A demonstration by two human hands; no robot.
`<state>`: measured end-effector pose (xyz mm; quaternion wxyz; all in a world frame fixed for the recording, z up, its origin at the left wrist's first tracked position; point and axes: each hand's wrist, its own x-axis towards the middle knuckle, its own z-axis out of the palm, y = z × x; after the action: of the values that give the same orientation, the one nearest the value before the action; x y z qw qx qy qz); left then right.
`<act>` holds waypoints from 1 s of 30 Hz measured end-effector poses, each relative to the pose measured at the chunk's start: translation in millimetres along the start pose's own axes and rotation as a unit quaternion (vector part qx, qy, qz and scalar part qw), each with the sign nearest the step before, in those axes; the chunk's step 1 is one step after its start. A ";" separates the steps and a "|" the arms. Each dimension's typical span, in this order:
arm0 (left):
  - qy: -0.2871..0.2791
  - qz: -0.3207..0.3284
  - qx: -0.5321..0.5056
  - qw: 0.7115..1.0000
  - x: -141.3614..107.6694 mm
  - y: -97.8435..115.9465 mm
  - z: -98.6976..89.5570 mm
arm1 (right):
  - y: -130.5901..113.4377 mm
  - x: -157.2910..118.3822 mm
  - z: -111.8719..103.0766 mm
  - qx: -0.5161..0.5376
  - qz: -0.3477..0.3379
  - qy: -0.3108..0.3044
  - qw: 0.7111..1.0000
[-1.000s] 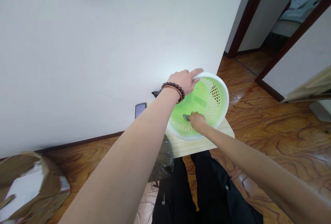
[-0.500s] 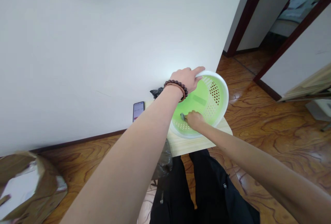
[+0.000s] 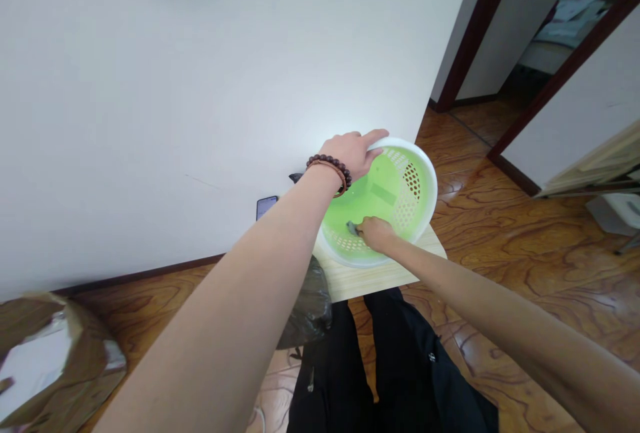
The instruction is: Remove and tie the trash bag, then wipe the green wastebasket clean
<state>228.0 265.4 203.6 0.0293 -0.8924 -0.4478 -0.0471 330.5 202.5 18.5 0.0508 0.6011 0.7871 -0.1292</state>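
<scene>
A round green basket with a white rim [image 3: 431,183] sits tilted on a small pale wooden stool [image 3: 350,285]. My left hand [image 3: 353,153], with a beaded bracelet on the wrist, grips the rim at its upper left, thumb inside and fingers outside. Inside the basket, near its lower left, my right hand [image 3: 375,231] is closed on a small grey-blue cloth [image 3: 353,227] pressed against the green inner surface. Part of the basket's left side is hidden behind my left hand and forearm.
A phone [image 3: 267,205] lies left of my left forearm, against the white wall. A dark plastic bag [image 3: 307,306] hangs at the stool's left side. An open cardboard box [image 3: 87,359] stands on the floor at far left.
The basket and my left hand have shifted slightly left. My right hand stays low in the basket, and more of the cloth shows. More of the dark bag is visible.
</scene>
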 end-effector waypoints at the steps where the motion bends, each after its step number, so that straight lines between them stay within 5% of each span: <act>1: 0.000 0.002 0.002 1.000 -0.7 -1.0 -0.3 | 10.1 -1.2 -1.5 -0.026 0.012 0.013 0.999; 5: -0.002 0.002 0.003 1.000 0.3 -1.3 -0.4 | 29.2 -1.6 -0.9 -0.077 0.055 0.070 0.993; 8: -0.009 0.002 -0.001 1.000 2.5 1.4 -0.3 | 6.3 2.2 7.3 -0.009 0.081 0.042 0.996; 12: -0.014 -0.008 0.000 1.000 0.4 2.5 -2.0 | -17.2 3.2 13.7 0.083 0.005 0.038 0.996; 19: -0.012 -0.019 0.008 1.000 -4.6 -0.5 -3.2 | 32.2 -4.3 -2.7 -0.068 0.046 0.077 0.994; 23: -0.004 -0.013 0.002 1.000 -1.9 1.5 -1.4 | 3.7 2.9 1.3 0.024 0.057 0.018 0.998; 26: -0.002 -0.021 0.001 1.000 -1.9 3.0 -1.4 | -21.7 8.2 4.7 0.095 -0.001 0.013 0.995; 30: 0.002 -0.025 0.000 1.000 -4.2 2.1 -2.4 | -1.8 2.0 -1.9 -0.002 -0.006 0.026 1.000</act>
<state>227.1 260.6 205.5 0.0290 -0.8810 -0.4695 -0.0500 328.4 204.4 20.1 0.0309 0.5996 0.7918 -0.1123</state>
